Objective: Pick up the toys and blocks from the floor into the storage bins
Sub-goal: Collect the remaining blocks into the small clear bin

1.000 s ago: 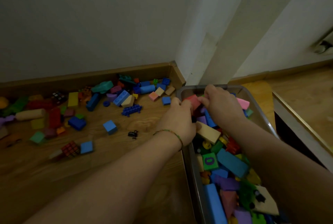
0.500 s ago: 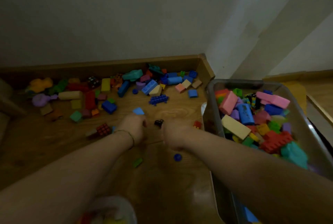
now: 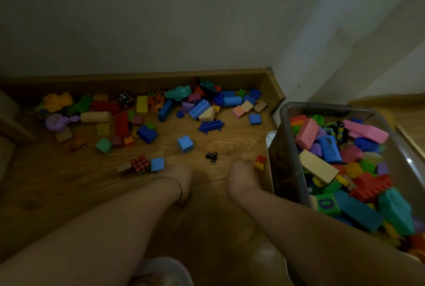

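Many coloured blocks and toys lie scattered on the wooden floor along the skirting board, among them a light blue cube [image 3: 185, 143], a puzzle cube [image 3: 140, 164] and a small black toy [image 3: 211, 156]. A clear storage bin [image 3: 284, 147] on the right is heaped with blocks. My left hand [image 3: 180, 177] is down at the floor just right of a small blue block [image 3: 157, 164]. Near the bin's left wall, my right hand [image 3: 241, 175] is also lowered to the floor beside a red and yellow piece [image 3: 260, 162]. Both hands' fingers point down and away, hidden behind the wrists.
A wooden skirting board [image 3: 138, 81] and a grey wall close off the far side. The wall turns a corner just behind the bin. Something white [image 3: 161, 272] shows at the bottom edge between my arms.
Both hands left the bin and came down to the floor left of it, then drew back toward me. The small green and blue pieces seen near them are out of sight now.
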